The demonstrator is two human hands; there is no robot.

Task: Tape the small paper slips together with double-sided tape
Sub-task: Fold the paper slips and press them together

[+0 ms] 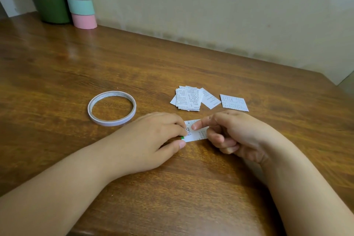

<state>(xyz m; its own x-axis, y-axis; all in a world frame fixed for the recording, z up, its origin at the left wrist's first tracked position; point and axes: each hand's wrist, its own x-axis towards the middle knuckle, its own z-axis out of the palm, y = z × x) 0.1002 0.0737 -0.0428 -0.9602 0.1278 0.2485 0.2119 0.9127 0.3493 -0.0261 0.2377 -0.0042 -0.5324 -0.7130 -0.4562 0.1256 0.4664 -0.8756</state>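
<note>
I have the working slip [196,131] flat on the table [172,188], just right of the tape roll [112,108] and on the near side of it. My left hand [153,140] pinches the slip's left edge between thumb and curled fingers. My right hand [233,136] presses down on the slip with a straight index finger, the other fingers curled and holding nothing. The spare slips [188,98] lie fanned out to the right of the roll, a little beyond the working slip, with a separate slip [234,102] further right. My judgement: keep the left edge pinned and rub the fingertip outward with even pressure, so the joint bonds without skewing. I cannot see the tape strip itself.
</note>
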